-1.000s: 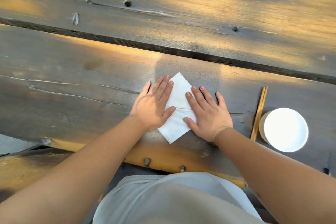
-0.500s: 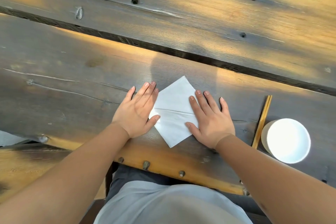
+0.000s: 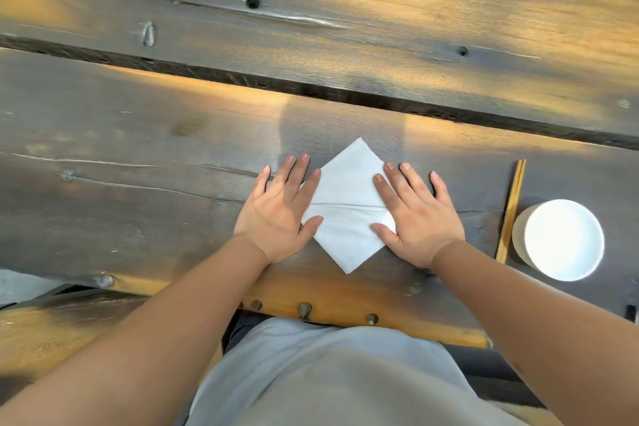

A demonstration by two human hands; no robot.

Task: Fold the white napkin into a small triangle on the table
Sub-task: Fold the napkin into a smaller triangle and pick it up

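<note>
Both hands are sliding outward — left hand (image 3: pixel 276 214) and right hand (image 3: pixel 416 218), flat, unclenched, pressing the napkin (image 3: pixel 347 214) corners; firm, even pressure sharpens its crease.

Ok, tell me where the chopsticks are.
In the head view, the chopsticks lie on the table's right side, between the right hand and the white bowl, close beside the bowl.

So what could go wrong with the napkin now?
The napkin lies as a diamond, held only at its side corners by flat hands, left and right. It may slide on the table, skewing the next fold. Its near corner sits close to the table's edge and could slip off.
</note>
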